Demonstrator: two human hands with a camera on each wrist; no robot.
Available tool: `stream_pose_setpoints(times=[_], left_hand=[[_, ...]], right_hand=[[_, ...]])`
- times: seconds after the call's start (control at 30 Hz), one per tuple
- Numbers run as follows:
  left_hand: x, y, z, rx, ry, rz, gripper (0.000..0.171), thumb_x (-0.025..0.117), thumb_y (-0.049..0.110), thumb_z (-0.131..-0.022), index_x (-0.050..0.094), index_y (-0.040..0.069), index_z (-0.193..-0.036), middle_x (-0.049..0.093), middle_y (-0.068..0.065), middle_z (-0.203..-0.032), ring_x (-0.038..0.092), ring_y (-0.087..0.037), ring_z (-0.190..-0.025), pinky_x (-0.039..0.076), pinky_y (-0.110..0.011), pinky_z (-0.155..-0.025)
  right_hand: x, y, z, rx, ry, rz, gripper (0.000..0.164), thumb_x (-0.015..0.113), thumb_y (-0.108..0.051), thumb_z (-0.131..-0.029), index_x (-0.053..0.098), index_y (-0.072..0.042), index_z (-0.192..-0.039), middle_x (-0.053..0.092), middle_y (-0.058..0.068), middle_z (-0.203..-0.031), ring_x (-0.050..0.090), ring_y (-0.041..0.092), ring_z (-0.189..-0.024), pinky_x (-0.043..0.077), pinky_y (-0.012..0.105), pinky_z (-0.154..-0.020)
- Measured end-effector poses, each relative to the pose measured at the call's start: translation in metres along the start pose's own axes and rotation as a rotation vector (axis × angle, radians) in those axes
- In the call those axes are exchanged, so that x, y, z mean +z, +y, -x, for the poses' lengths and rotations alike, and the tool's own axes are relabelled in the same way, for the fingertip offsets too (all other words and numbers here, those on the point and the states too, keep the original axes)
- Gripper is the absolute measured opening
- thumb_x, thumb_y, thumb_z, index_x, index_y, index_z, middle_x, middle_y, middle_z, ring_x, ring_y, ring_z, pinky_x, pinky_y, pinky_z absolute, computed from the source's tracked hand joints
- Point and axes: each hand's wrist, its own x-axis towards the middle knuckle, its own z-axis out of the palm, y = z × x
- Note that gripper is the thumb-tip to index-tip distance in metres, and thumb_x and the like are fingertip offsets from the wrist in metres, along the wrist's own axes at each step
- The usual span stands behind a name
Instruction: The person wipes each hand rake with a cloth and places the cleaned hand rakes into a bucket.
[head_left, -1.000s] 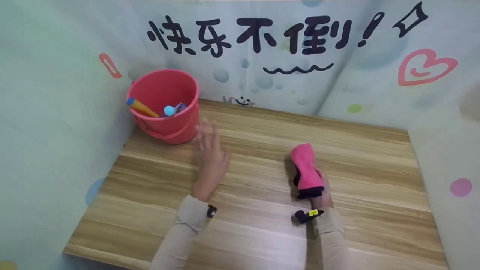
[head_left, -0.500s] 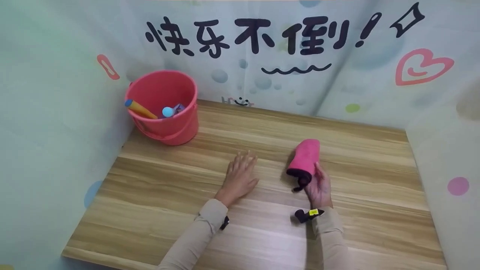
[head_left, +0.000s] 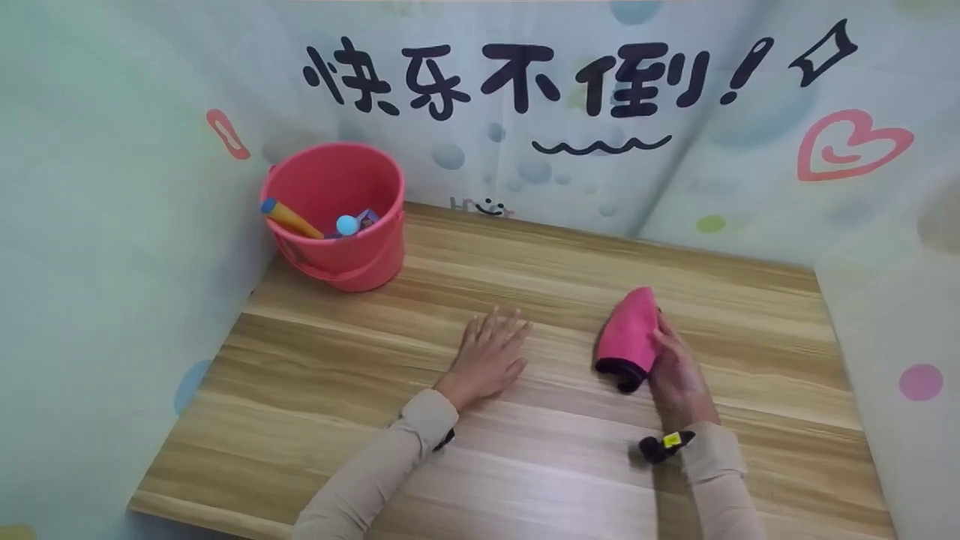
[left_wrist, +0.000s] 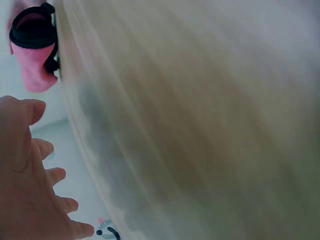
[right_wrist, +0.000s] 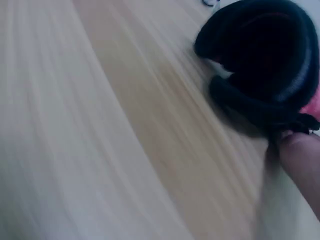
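A pink cloth roll with black trim [head_left: 630, 334] lies tilted on the right half of the table, its exact kind unclear. My right hand [head_left: 681, 375] grips it from the right side. In the right wrist view the hollow black end of the cloth roll [right_wrist: 265, 55] is close, and a digit [right_wrist: 304, 160] touches its lower edge; most of that hand is out of frame. My left hand [head_left: 489, 356] rests palm down on the wood with fingers spread, apart from the roll. The left wrist view shows the left hand [left_wrist: 22, 175] holding nothing.
At the table's back left stands a pink bucket [head_left: 371, 262] holding an orange stick with a blue end [head_left: 295, 219], a light blue ball [head_left: 347, 225] and other small items. Printed cloth walls [head_left: 570, 187] border the wooden table [head_left: 337, 352] at the back and sides.
My left hand came away from beside the bucket, moved right and settled on the table. My right hand shifted slightly right with the cloth roll, turning it along the way.
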Motion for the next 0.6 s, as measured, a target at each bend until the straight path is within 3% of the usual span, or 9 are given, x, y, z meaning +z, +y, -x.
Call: stream_pose_setpoints(times=[0.07, 0.13, 0.2, 0.23, 0.3, 0.37, 0.47, 0.53, 0.6], left_hand=[[-0.001, -0.001, -0.003, 0.035, 0.018, -0.032, 0.056, 0.037, 0.042, -0.097, 0.026, 0.020, -0.147, 0.019, -0.004, -0.155, 0.013, -0.036, -0.142, 0.014, -0.058, -0.112], [-0.002, -0.003, -0.006, 0.068, 0.029, -0.070, 0.056, 0.037, 0.043, -0.096, 0.027, 0.021, -0.147, 0.020, -0.004, -0.155, 0.014, -0.036, -0.142, 0.015, -0.058, -0.111], [-0.004, -0.004, -0.010, 0.101, 0.039, -0.098, 0.057, 0.039, 0.044, -0.095, 0.028, 0.022, -0.146, 0.022, -0.004, -0.154, 0.016, -0.035, -0.142, 0.016, -0.058, -0.111], [-0.004, -0.005, -0.012, 0.115, 0.047, -0.115, 0.057, 0.039, 0.045, -0.095, 0.027, 0.022, -0.147, 0.022, -0.004, -0.154, 0.016, -0.035, -0.142, 0.016, -0.058, -0.111], [-0.005, -0.006, -0.015, 0.140, 0.058, -0.137, 0.058, 0.040, 0.046, -0.095, 0.027, 0.024, -0.147, 0.022, -0.004, -0.154, 0.016, -0.034, -0.142, 0.017, -0.059, -0.111], [-0.008, -0.007, -0.019, 0.159, 0.063, -0.156, 0.059, 0.041, 0.046, -0.095, 0.026, 0.024, -0.147, 0.022, -0.004, -0.154, 0.016, -0.033, -0.142, 0.017, -0.059, -0.111], [-0.013, -0.010, -0.023, 0.178, 0.064, -0.187, 0.061, 0.041, 0.048, -0.094, 0.024, 0.024, -0.148, 0.021, -0.005, -0.155, 0.015, -0.033, -0.142, 0.016, -0.058, -0.112], [-0.017, -0.012, -0.026, 0.190, 0.075, -0.207, 0.062, 0.041, 0.049, -0.094, 0.025, 0.023, -0.148, 0.021, -0.005, -0.155, 0.015, -0.033, -0.142, 0.016, -0.058, -0.112], [-0.021, -0.014, -0.028, 0.197, 0.091, -0.225, 0.062, 0.041, 0.051, -0.093, 0.026, 0.023, -0.147, 0.021, -0.005, -0.155, 0.015, -0.032, -0.143, 0.017, -0.059, -0.112]], right_hand=[[0.001, -0.013, 0.003, 0.010, 0.065, 0.203, 0.055, 0.043, -0.010, -0.098, 0.024, -0.023, -0.147, 0.054, -0.008, -0.126, 0.055, 0.006, -0.103, 0.042, 0.021, -0.092], [0.005, -0.024, 0.006, 0.014, 0.127, 0.483, 0.061, 0.049, -0.016, -0.096, 0.017, -0.019, -0.149, 0.044, -0.002, -0.140, 0.049, 0.008, -0.115, 0.039, 0.020, -0.098], [0.010, -0.032, 0.007, -0.012, 0.151, 0.816, 0.066, 0.052, -0.022, -0.095, 0.016, -0.014, -0.149, 0.030, 0.009, -0.149, 0.039, 0.017, -0.129, 0.036, 0.028, -0.106], [0.014, -0.036, 0.008, -0.042, 0.134, 0.988, 0.068, 0.053, -0.024, -0.095, 0.013, -0.011, -0.149, 0.018, 0.013, -0.154, 0.028, 0.024, -0.137, 0.030, 0.035, -0.111], [0.023, -0.039, 0.008, -0.118, 0.120, 1.347, 0.073, 0.055, -0.030, -0.093, 0.013, -0.006, -0.149, 0.006, 0.027, -0.152, 0.014, 0.040, -0.139, 0.024, 0.052, -0.111], [0.034, -0.038, 0.008, -0.240, 0.125, 1.639, 0.074, 0.057, -0.030, -0.092, 0.016, -0.002, -0.147, 0.004, 0.035, -0.148, 0.013, 0.053, -0.134, 0.024, 0.064, -0.105], [0.052, -0.029, 0.007, -0.472, 0.180, 1.954, 0.073, 0.062, -0.030, -0.088, 0.026, -0.001, -0.144, 0.006, 0.039, -0.145, 0.015, 0.059, -0.129, 0.027, 0.069, -0.099], [0.062, -0.021, 0.007, -0.662, 0.195, 2.059, 0.071, 0.067, -0.031, -0.085, 0.034, 0.000, -0.140, 0.016, 0.039, -0.143, 0.021, 0.059, -0.128, 0.031, 0.068, -0.098], [0.072, -0.010, 0.006, -0.824, 0.140, 2.106, 0.072, 0.070, -0.036, -0.081, 0.040, -0.002, -0.137, 0.023, 0.037, -0.141, 0.025, 0.058, -0.127, 0.031, 0.067, -0.098]])
